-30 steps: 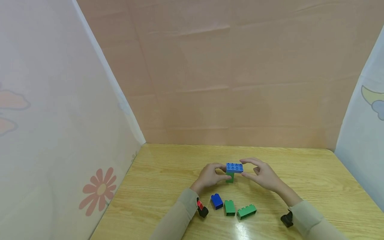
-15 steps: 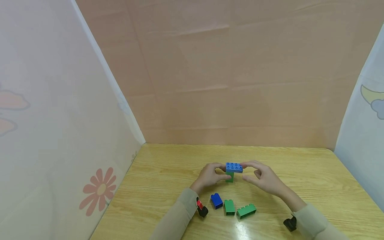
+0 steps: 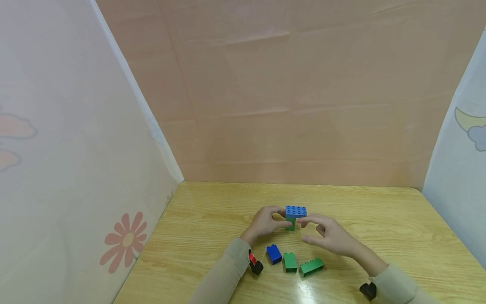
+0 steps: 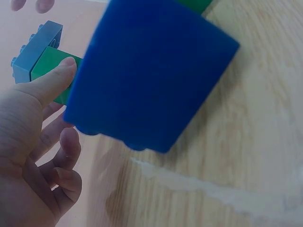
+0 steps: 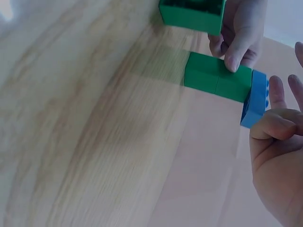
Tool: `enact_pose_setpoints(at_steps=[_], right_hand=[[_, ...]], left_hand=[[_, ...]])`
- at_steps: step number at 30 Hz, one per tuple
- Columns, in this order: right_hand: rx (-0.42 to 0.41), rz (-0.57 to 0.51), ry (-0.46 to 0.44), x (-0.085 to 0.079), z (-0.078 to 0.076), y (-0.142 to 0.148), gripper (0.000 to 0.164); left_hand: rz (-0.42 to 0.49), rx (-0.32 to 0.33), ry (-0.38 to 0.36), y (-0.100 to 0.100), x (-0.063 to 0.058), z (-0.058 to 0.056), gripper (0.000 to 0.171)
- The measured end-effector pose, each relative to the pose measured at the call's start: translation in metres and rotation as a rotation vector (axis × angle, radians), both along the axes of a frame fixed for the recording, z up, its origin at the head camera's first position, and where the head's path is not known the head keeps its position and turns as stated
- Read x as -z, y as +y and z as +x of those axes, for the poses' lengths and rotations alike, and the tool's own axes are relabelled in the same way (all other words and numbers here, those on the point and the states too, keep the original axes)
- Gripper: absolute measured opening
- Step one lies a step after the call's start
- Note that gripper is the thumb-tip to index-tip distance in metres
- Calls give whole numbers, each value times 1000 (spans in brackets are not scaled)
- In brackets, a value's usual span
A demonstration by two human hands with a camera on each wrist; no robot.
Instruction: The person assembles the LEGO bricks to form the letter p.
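Observation:
A small tower of green bricks point(image 5: 201, 73), with a lighter blue eight-stud brick point(image 3: 296, 210) across its top, stands upright on the table. The blue brick juts out to the right beyond the green ones. My left hand point(image 3: 264, 221) pinches the green part from the left, thumb on the near side, just under the blue brick. My right hand point(image 3: 334, 237) is beside the tower, holding nothing. Its forefinger reaches under the overhanging right end, and its thumb is spread apart below. In the left wrist view the same blue brick point(image 4: 35, 52) appears beyond the left thumb.
Nearer the body lie a dark blue brick point(image 3: 274, 254), a green brick point(image 3: 290, 262) and a longer green brick point(image 3: 312, 267) in a loose row on the wooden table point(image 3: 212, 202). Fabric screens point(image 3: 303, 126) stand behind and at both sides.
My right hand has come off the right end of the blue brick and moved down and nearer, its forefinger now lower in front. The left hand keeps its grip in place.

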State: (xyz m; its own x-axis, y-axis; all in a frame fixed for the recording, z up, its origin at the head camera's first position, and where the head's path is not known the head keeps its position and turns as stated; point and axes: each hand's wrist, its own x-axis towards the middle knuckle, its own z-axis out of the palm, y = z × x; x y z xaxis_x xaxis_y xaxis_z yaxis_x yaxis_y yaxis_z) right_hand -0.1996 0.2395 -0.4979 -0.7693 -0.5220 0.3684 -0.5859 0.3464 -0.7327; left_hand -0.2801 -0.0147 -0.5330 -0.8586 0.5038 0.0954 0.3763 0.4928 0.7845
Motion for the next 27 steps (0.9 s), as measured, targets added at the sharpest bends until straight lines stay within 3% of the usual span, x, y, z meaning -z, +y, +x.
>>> enact_pose_setpoints(at_steps=[9,14,18,27], right_hand=[[-77,41,-64,10,7,-10,44],[-70,118,-116,14,12,-15,50],[-55,196,-78,16,15,-19,59],[-83,300,-21,23,19,-26,61]], left_hand=[[0,-13,-1,1,3,-1,45],[-12,-12,5,1,5,-3,47],[-15,-5,11,1,7,-3,47],[11,4,14,0,8,-5,41]])
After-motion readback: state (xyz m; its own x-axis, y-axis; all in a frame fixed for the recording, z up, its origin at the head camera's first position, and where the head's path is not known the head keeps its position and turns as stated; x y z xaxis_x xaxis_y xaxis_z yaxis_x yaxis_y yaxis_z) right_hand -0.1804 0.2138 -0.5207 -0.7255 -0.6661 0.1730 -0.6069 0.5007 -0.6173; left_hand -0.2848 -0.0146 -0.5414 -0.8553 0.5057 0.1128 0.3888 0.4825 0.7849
